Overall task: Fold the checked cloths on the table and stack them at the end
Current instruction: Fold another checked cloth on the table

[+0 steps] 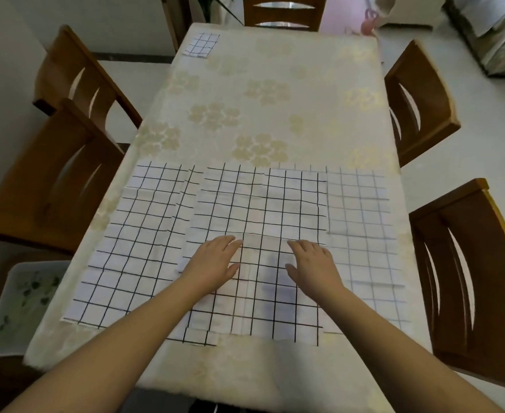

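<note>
Both hands flat on the middle checked cloth, fingers straight, gripping nothing.

Left hand (215, 263) and right hand (310, 265) press side by side on the middle cloth (260, 210), which overlaps the left cloth (132, 234) and the right cloth (364, 234) across the near half of the table (275, 99). Far half of the flowered tablecloth lies bare up to the far edge, where one small folded cloth (202, 44) sits at the far-left corner. Wooden chairs (66, 180) crowd both long sides; a white tray (18, 305) sits low at the near left. No readable writing anywhere.
</note>
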The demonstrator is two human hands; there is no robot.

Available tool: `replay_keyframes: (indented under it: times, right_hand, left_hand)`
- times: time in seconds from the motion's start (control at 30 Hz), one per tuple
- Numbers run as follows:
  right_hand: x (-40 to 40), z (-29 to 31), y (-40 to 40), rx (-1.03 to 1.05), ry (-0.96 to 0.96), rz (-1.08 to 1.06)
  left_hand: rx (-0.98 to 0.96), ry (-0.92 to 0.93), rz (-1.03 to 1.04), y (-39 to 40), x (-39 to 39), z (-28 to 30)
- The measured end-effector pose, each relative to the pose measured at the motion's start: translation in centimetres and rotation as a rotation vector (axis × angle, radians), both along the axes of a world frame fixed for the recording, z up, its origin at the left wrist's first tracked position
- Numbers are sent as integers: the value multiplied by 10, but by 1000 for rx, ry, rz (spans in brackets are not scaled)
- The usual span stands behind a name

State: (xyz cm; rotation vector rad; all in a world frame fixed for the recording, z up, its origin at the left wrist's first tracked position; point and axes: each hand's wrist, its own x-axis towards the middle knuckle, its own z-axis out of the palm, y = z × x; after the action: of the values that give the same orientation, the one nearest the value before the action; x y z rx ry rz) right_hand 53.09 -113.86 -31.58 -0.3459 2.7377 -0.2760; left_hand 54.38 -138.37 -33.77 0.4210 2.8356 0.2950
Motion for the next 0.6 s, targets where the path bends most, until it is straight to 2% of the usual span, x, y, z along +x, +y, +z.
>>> replay_keyframes:
  times: [0.23,0.4,0.6]
  right_hand:
    - [-16,-28,-12,48,84,-46]
    - [-27,-47,-30,68,130,-54]
    - [-34,-62,-39,39,297,-122]
  left_hand:
    - [-37,105,-46,-10,-42,-32]
    - [-16,96,-112,-10,-58,-42]
    - [7,107,-111,-6,-69,-52]
